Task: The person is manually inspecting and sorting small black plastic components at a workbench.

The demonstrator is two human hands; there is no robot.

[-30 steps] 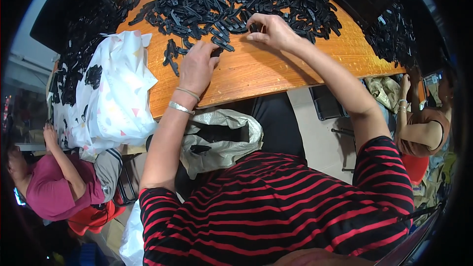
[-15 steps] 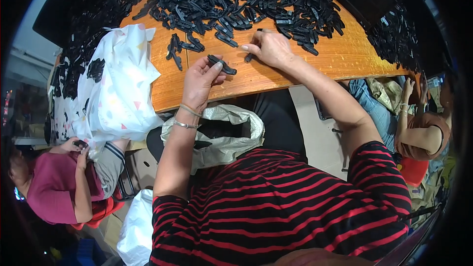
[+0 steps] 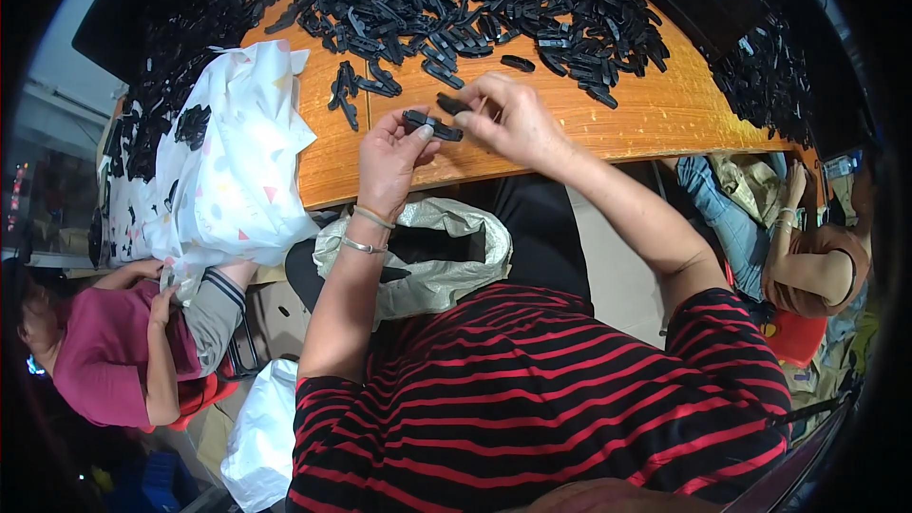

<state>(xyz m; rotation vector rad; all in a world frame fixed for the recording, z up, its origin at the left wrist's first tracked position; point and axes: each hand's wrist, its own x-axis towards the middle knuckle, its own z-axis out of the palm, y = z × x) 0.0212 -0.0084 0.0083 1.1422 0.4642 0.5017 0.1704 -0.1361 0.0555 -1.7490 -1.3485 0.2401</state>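
Observation:
My left hand, with a band and a bracelet at its wrist, pinches a slim black plastic piece just above the table's near edge. Close by on the right, my right hand has a second dark piece between thumb and fingers. The two pieces are nearly end to side; whether they touch I cannot tell. A single black piece lies on the wooden table beyond my right hand. A few more pieces lie loosely beyond my left hand.
A large heap of black plastic pieces covers the table's far side. An open woven sack rests at my lap. To the left stands a white patterned bag. Co-workers sit at left and right.
My right hand has lifted off the table and come left toward my left hand, carrying a dark piece. A single black piece now shows where that hand was. The left hand stays nearly in place.

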